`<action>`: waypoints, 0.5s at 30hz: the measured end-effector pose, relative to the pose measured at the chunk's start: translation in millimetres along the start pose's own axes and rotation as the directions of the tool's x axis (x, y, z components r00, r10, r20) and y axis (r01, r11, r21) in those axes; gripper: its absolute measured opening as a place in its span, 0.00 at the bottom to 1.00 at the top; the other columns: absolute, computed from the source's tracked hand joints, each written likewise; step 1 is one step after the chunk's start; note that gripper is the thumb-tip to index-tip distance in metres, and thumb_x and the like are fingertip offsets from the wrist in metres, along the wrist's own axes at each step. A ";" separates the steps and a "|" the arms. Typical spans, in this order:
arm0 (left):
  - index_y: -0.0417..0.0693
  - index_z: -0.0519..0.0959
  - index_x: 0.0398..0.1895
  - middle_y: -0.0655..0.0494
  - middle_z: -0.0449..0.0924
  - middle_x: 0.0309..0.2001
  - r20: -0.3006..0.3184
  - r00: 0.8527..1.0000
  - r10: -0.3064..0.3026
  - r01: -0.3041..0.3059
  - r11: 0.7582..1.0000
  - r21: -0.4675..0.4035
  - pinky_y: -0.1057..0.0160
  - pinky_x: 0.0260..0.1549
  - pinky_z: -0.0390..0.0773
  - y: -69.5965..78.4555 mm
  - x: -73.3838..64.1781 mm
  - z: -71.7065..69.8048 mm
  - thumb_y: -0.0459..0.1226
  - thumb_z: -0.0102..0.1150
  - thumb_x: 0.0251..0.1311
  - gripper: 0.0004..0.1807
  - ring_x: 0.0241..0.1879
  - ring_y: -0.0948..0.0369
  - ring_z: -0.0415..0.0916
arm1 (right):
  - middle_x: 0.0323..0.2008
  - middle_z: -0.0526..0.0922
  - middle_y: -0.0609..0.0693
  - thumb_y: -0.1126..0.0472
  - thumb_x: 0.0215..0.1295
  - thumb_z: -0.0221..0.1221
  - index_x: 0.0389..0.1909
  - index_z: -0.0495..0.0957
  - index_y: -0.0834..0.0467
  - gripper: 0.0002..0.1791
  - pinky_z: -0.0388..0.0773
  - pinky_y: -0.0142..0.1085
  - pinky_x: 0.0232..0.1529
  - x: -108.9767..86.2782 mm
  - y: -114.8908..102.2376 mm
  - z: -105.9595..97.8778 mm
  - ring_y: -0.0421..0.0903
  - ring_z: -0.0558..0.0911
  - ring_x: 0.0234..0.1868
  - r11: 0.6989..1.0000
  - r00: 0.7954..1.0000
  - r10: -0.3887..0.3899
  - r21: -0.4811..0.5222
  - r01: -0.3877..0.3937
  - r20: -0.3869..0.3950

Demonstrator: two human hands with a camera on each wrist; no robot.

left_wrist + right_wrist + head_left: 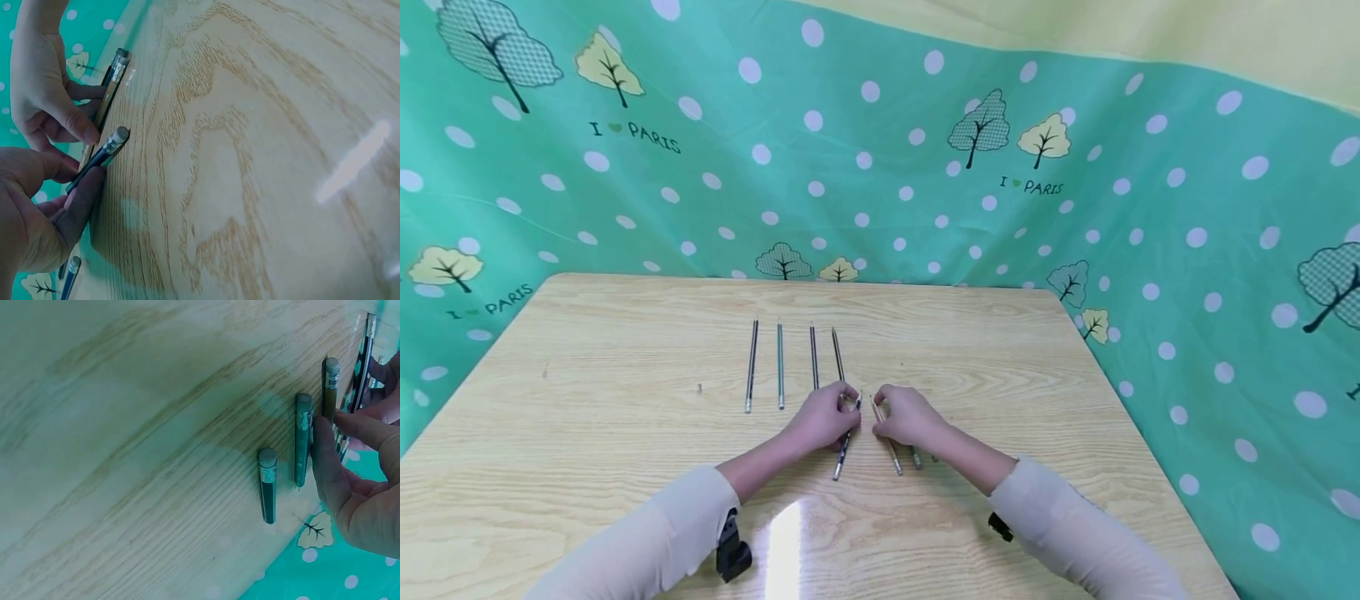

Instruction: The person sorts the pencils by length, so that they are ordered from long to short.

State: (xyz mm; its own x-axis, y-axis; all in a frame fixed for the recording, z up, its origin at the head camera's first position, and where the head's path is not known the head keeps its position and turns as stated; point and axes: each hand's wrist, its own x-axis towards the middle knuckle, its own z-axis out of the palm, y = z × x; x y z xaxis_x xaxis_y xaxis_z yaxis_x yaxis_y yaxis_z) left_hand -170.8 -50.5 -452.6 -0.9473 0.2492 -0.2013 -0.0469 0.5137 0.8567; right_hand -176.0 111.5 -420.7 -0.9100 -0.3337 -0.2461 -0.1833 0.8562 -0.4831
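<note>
Near the middle of the table, my left hand [822, 417] pinches a dark patterned pencil [842, 460] between thumb and fingers. The pencil's eraser end slants toward me, and in the left wrist view this dark pencil [112, 147] tilts up from the wood. Just to the right, my right hand [913, 418] pinches a tan pencil [892, 457], eraser end also toward me. Beside it lies a green pencil [302, 440], close to the right fingertips in the right wrist view. Another dark green pencil [268, 487] lies farther out, mostly hidden under the right wrist in the head view.
Beyond and left of my hands lie a dark pencil [752, 367], a teal pencil [780, 367] and two more dark ones, spaced roughly side by side on the wooden table [640, 367]. A green dotted cloth [850, 150] hangs behind and along the right edge.
</note>
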 end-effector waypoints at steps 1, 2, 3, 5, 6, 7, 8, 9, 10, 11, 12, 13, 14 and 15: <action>0.39 0.72 0.51 0.53 0.76 0.25 -0.004 1.000 0.001 -0.001 1.000 -0.002 0.64 0.12 0.78 0.1 0.0 -0.2 0.33 0.58 0.55 0.19 0.12 0.62 0.72 | 0.18 0.72 0.46 0.63 0.50 0.67 0.50 0.75 0.64 0.24 0.68 0.30 0.24 0.2 -0.3 0.1 0.40 0.69 0.20 1.000 1.000 0.000 -0.001 0.000 0.001; 0.39 0.73 0.51 0.53 0.76 0.25 -0.007 1.000 0.002 -0.002 1.000 -0.004 0.64 0.12 0.78 0.4 -0.2 -0.5 0.33 0.58 0.55 0.19 0.12 0.62 0.71 | 0.18 0.72 0.46 0.64 0.50 0.67 0.50 0.75 0.63 0.24 0.68 0.30 0.23 0.4 -0.3 0.5 0.40 0.69 0.20 1.000 1.000 -0.002 0.000 0.002 0.002; 0.39 0.73 0.51 0.53 0.76 0.25 -0.011 1.000 0.003 -0.003 1.000 -0.007 0.64 0.12 0.78 0.6 -0.3 -0.6 0.33 0.58 0.55 0.19 0.11 0.62 0.71 | 0.18 0.72 0.46 0.64 0.50 0.67 0.50 0.75 0.63 0.24 0.69 0.30 0.22 0.6 -0.4 0.7 0.40 0.70 0.19 1.000 1.000 -0.002 0.002 0.002 0.001; 0.39 0.73 0.51 0.53 0.76 0.25 -0.017 1.000 0.006 -0.007 1.000 -0.010 0.64 0.12 0.78 0.9 -0.5 -0.8 0.32 0.58 0.55 0.19 0.11 0.62 0.71 | 0.18 0.72 0.46 0.65 0.50 0.67 0.50 0.74 0.63 0.24 0.68 0.29 0.21 1.0 -0.5 1.1 0.40 0.70 0.19 1.000 1.000 0.001 0.005 -0.001 0.002; 0.39 0.73 0.51 0.53 0.76 0.25 -0.019 1.000 0.008 -0.009 1.000 -0.012 0.64 0.12 0.78 1.1 -0.6 -0.9 0.32 0.58 0.54 0.19 0.11 0.62 0.71 | 0.18 0.73 0.46 0.65 0.50 0.67 0.50 0.74 0.62 0.24 0.69 0.29 0.21 1.2 -0.5 1.4 0.40 0.70 0.19 1.000 1.000 0.004 0.010 -0.004 0.003; 0.39 0.73 0.51 0.53 0.76 0.25 -0.020 1.000 0.009 -0.010 1.000 -0.014 0.64 0.12 0.78 1.2 -0.6 -1.0 0.32 0.58 0.54 0.19 0.11 0.62 0.71 | 0.18 0.73 0.46 0.66 0.50 0.66 0.50 0.74 0.62 0.24 0.69 0.29 0.21 1.3 -0.4 1.7 0.40 0.70 0.19 1.000 1.000 0.004 0.016 -0.004 0.004; 0.39 0.73 0.51 0.53 0.76 0.25 -0.021 1.000 0.010 -0.010 1.000 -0.016 0.64 0.12 0.78 1.3 -0.7 -1.1 0.32 0.58 0.54 0.19 0.11 0.62 0.71 | 0.19 0.73 0.46 0.66 0.50 0.66 0.50 0.74 0.62 0.23 0.69 0.29 0.21 1.4 -0.2 1.9 0.40 0.70 0.19 1.000 1.000 0.007 0.022 -0.007 0.006; 0.39 0.73 0.51 0.53 0.76 0.25 -0.022 1.000 0.010 -0.010 1.000 -0.018 0.64 0.12 0.78 1.3 -0.7 -1.2 0.32 0.58 0.54 0.19 0.12 0.62 0.71 | 0.19 0.73 0.46 0.66 0.50 0.66 0.50 0.74 0.62 0.23 0.69 0.29 0.21 1.5 -0.1 1.8 0.39 0.70 0.19 0.999 1.000 0.009 0.031 -0.009 0.007; 0.39 0.73 0.51 0.53 0.76 0.25 -0.023 1.000 0.006 -0.007 1.000 -0.022 0.64 0.12 0.79 1.7 -0.8 -1.6 0.32 0.58 0.54 0.19 0.12 0.62 0.71 | 0.19 0.74 0.47 0.67 0.51 0.66 0.50 0.74 0.62 0.23 0.69 0.28 0.20 1.4 0.3 1.8 0.39 0.71 0.19 0.999 1.000 0.011 0.044 -0.011 0.010; 0.39 0.73 0.51 0.52 0.76 0.26 -0.024 1.000 0.007 -0.007 1.000 -0.024 0.64 0.13 0.79 1.8 -0.8 -1.7 0.32 0.59 0.54 0.19 0.13 0.62 0.71 | 0.19 0.74 0.47 0.67 0.51 0.65 0.51 0.74 0.63 0.23 0.70 0.28 0.19 1.3 0.7 1.8 0.39 0.71 0.18 0.998 1.000 0.015 0.063 -0.016 0.016; 0.39 0.73 0.51 0.52 0.76 0.26 -0.024 1.000 0.003 -0.004 1.000 -0.029 0.64 0.13 0.79 1.9 -0.8 -2.0 0.32 0.59 0.54 0.19 0.13 0.62 0.71 | 0.19 0.75 0.47 0.68 0.51 0.65 0.51 0.74 0.63 0.23 0.70 0.28 0.19 1.0 1.1 1.6 0.39 0.72 0.17 0.997 1.000 0.019 0.078 -0.020 0.020; 0.39 0.73 0.51 0.52 0.77 0.26 -0.023 1.000 -0.001 0.001 0.999 -0.034 0.64 0.13 0.79 2.0 -1.0 -2.3 0.32 0.59 0.54 0.20 0.14 0.62 0.71 | 0.19 0.75 0.47 0.68 0.51 0.64 0.51 0.74 0.63 0.23 0.71 0.28 0.18 0.7 1.5 1.5 0.39 0.72 0.17 0.996 1.000 0.018 0.089 -0.019 0.021; 0.39 0.73 0.51 0.52 0.77 0.26 -0.023 1.000 -0.004 0.003 0.999 -0.036 0.64 0.13 0.79 1.7 -0.8 -2.3 0.32 0.59 0.54 0.20 0.14 0.62 0.71 | 0.18 0.75 0.47 0.68 0.52 0.64 0.51 0.73 0.63 0.23 0.71 0.28 0.17 0.4 2.0 1.4 0.39 0.72 0.15 0.994 0.999 0.020 0.104 -0.023 0.025; 0.39 0.73 0.51 0.52 0.77 0.26 -0.023 1.000 -0.009 0.008 0.999 -0.042 0.64 0.14 0.79 1.5 -0.7 -2.5 0.32 0.59 0.54 0.20 0.14 0.62 0.71 | 0.17 0.74 0.47 0.69 0.51 0.63 0.52 0.73 0.63 0.23 0.71 0.28 0.16 0.1 2.5 1.2 0.38 0.72 0.14 0.993 1.000 0.019 0.113 -0.021 0.025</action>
State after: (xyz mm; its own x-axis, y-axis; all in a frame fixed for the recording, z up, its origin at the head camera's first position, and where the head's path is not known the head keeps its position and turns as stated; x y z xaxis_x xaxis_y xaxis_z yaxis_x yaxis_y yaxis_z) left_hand -171.0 -52.0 -450.0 -0.9539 0.2257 -0.1979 -0.0677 0.4806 0.8743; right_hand -176.1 113.1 -422.9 -0.9038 -0.3274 -0.2757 -0.1208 0.8131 -0.5695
